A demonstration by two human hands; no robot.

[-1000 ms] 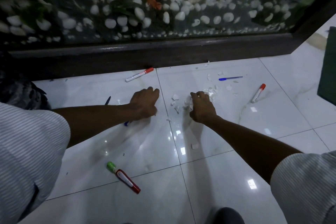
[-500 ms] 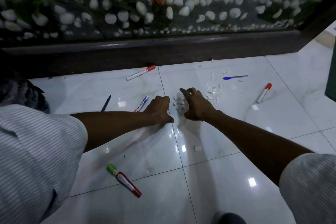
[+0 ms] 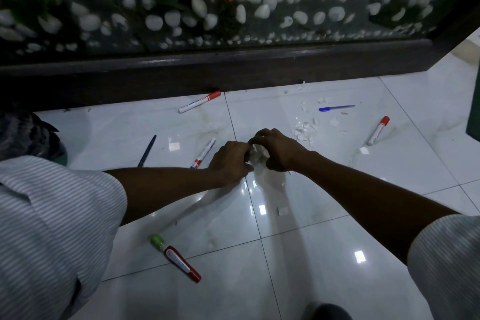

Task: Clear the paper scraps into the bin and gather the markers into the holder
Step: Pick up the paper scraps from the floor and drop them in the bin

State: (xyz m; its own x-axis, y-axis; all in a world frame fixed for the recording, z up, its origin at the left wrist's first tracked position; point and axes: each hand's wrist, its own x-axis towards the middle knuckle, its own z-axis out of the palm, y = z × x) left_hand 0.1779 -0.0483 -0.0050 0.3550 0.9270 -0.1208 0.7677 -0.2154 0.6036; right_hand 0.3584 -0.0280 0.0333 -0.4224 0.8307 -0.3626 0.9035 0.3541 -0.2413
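From the head camera, both hands meet over the white floor tiles (image 3: 337, 254). The left hand (image 3: 231, 161) and the right hand (image 3: 279, 149) are cupped toward each other, fingers curled around a small heap of paper scraps (image 3: 257, 151) pressed between them. How firm the hold is I cannot tell, since only a little of the paper shows in the gap.

The chief risk is spillage. The pieces are small and light, and a loose clump could shed bits through the gaps between the fingers once it is lifted. No bin or holder is clearly in view, so the carry may be long, which makes dropping more likely.

A second cluster of loose scraps (image 3: 305, 131) lies just beyond the right hand, with more strays (image 3: 305, 107) nearer the dark ledge (image 3: 233, 70) and a single piece (image 3: 282, 211) closer to the person. These are easy to miss against pale, glossy tiles full of reflections.

The markers lie scattered: a blue-tipped marker (image 3: 204, 154) just beside the left hand, a red-capped marker (image 3: 199, 102) by the ledge, another red-capped one (image 3: 378, 130) to the right, and a green-capped marker (image 3: 175, 258) nearer the body. A blue pen (image 3: 336, 107) and a dark pen (image 3: 147, 150) lie among them. A sweeping wrist could knock the nearest marker rolling.
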